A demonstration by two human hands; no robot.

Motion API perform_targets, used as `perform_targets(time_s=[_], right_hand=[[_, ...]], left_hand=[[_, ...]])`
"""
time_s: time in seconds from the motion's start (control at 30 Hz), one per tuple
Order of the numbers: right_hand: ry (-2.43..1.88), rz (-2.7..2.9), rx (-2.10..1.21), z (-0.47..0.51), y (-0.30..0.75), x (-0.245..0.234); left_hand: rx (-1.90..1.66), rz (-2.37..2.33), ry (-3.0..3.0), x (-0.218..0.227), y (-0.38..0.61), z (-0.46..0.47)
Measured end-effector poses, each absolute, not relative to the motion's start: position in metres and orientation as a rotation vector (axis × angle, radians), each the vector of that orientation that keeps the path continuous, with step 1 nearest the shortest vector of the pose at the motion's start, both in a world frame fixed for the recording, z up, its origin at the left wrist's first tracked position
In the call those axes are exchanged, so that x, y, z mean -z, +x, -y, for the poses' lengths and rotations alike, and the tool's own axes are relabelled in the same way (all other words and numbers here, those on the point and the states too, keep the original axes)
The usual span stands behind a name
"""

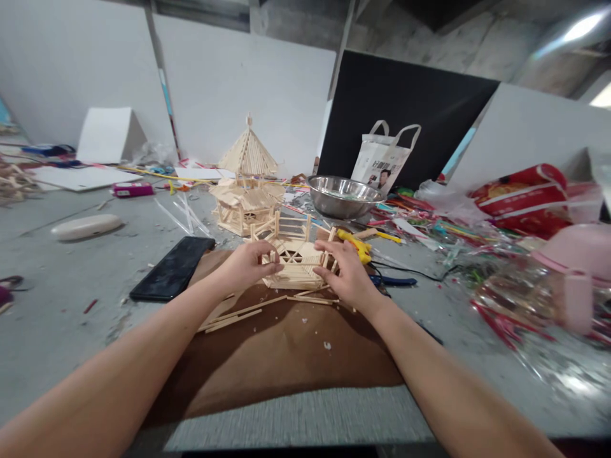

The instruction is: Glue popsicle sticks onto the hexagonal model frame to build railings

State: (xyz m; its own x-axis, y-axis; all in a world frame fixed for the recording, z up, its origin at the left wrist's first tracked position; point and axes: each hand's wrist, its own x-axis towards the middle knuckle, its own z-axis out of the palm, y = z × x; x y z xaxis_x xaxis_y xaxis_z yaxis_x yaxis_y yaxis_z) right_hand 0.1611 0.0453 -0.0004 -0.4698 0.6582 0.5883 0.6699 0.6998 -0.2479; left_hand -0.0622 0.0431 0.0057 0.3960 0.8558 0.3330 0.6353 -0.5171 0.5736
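Observation:
A small open structure of thin wooden sticks, with railings and upright posts, sits in front of me on a brown sheet. My left hand is at its left side, thumb and fingers closed in a pinch. My right hand is at the right side, likewise pinching. A thin wooden stick runs level between the fingertips of both hands along the near railing. Loose sticks lie on the sheet nearby. Behind stands a stick pavilion with a pointed roof.
A black phone lies to the left, a white oval object beyond it. Right of the structure are a yellow glue gun and its cord. Further back stand a metal bowl and a bag. Plastic-wrapped clutter covers the right.

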Motion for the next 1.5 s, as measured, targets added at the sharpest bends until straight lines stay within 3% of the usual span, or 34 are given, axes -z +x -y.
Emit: perform_targets(time_s=[0.17,0.3,1.5], right_hand=[[-1.059,2.166,-0.449,-0.052,0.164,0.002],[-1.084,2.092,-0.637,-0.056,0.163,0.004],[-1.071,2.002,-0.606,-0.057,0.162,0.009]], left_hand=[[-0.84,-1.301,2.302,-0.008,-0.062,-0.042],[-0.826,-1.329,2.301,-0.009,-0.062,-0.041],[-0.831,-1.353,2.301,-0.008,-0.063,-0.042]])
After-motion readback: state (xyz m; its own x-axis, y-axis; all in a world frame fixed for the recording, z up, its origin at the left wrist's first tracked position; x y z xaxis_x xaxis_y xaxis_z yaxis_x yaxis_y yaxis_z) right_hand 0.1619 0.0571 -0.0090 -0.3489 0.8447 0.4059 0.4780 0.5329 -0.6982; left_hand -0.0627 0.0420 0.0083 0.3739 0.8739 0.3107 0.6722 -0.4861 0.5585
